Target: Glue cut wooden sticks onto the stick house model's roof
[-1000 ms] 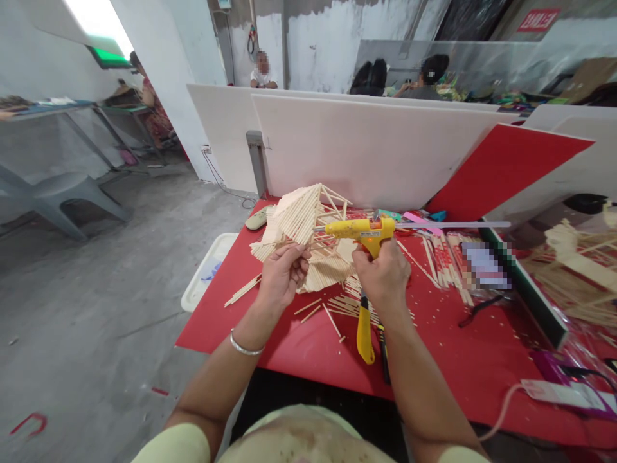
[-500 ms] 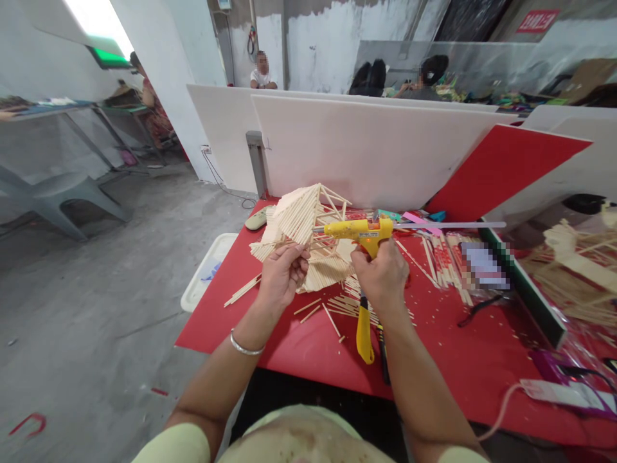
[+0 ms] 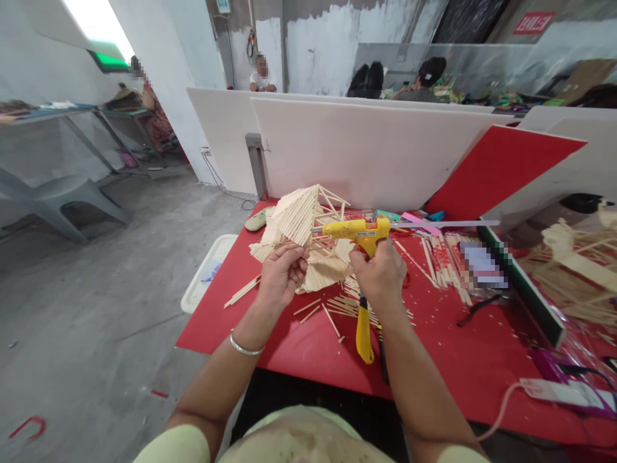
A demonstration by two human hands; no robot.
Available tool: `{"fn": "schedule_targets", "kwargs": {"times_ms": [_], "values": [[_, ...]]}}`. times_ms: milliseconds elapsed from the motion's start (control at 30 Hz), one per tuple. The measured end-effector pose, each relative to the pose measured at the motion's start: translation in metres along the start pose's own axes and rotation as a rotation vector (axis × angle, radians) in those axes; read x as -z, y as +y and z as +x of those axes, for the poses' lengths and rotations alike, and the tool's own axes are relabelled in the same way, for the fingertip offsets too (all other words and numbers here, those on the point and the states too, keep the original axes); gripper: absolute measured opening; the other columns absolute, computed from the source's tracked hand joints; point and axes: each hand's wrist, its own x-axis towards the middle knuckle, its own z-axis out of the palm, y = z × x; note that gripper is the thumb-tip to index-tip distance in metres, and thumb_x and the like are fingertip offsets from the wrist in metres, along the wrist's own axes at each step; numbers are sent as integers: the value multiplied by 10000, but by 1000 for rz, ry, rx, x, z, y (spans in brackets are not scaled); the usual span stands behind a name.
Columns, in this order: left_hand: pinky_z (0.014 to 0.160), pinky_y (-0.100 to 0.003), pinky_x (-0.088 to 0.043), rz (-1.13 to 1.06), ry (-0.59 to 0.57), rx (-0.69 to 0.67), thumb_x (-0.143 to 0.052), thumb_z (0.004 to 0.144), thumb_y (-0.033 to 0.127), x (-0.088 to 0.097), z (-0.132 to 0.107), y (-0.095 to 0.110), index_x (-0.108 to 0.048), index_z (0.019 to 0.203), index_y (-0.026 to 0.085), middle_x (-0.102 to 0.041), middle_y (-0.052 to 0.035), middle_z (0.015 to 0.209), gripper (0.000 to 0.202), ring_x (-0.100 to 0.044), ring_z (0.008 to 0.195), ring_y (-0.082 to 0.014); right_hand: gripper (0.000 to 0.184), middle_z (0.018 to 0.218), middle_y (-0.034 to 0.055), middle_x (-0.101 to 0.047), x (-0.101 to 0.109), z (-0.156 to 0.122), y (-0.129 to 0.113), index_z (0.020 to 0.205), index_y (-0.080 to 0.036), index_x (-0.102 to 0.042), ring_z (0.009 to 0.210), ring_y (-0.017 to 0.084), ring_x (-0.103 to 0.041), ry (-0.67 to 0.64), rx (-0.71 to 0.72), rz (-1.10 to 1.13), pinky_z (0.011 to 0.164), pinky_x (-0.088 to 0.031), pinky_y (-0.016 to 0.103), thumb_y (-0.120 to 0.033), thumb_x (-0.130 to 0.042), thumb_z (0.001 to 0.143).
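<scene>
My right hand grips a yellow glue gun, its clear glue stick poking far out of the back. The gun's nozzle points left, at the edge of a model house roof made of thin wooden sticks. My left hand is pinched at the roof's lower front edge; what lies between its fingertips is too small to make out. Under my right hand lies a yellow-handled cutter, with a dark-handled tool beside it. Loose wooden sticks are spread in front of the model.
The red tabletop carries more sticks at left and bundled sticks at right. A phone, a power strip and a green-edged board are on the right. White boards stand behind; people sit beyond.
The view has shifted very slightly. The glue gun's nozzle is still at the roof edge, and both hands keep nearly the same positions.
</scene>
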Motion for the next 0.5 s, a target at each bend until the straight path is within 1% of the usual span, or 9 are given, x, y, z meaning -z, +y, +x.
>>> {"fn": "schedule_targets", "kwargs": {"times_ms": [133, 233, 400, 500], "values": [[410, -150, -405, -1, 22, -7, -785, 628, 246, -2, -1, 1, -661, 705, 127, -667, -7, 610, 188, -545, 428, -53, 308, 838, 103, -639, -2, 0, 1, 975, -146, -597, 730, 229, -541, 23, 9, -1, 667, -363, 344, -383, -517, 796], [411, -145, -405, -13, 17, -8, -791, 628, 245, -3, -1, 1, -660, 700, 125, -672, -10, 628, 191, -556, 444, -53, 303, 843, 104, -640, -1, 0, 1, 972, -148, -600, 727, 224, -541, 17, 6, 0, 663, -359, 339, -382, -520, 796], [396, -143, -390, -12, -1, 2, -783, 658, 247, 0, 0, 0, -670, 715, 124, -649, -6, 568, 177, -531, 406, -52, 302, 846, 106, -638, -1, 0, 1, 973, -146, -600, 736, 227, -545, 6, -3, -12, 664, -358, 337, -373, -523, 791], [389, -144, -384, -6, -2, 2, -781, 655, 248, 0, 0, -1, -667, 711, 129, -643, -2, 551, 174, -521, 392, -52, 310, 845, 102, -639, -1, 0, 1, 978, -145, -600, 729, 222, -540, 22, 9, -5, 661, -353, 333, -376, -526, 786]]}}
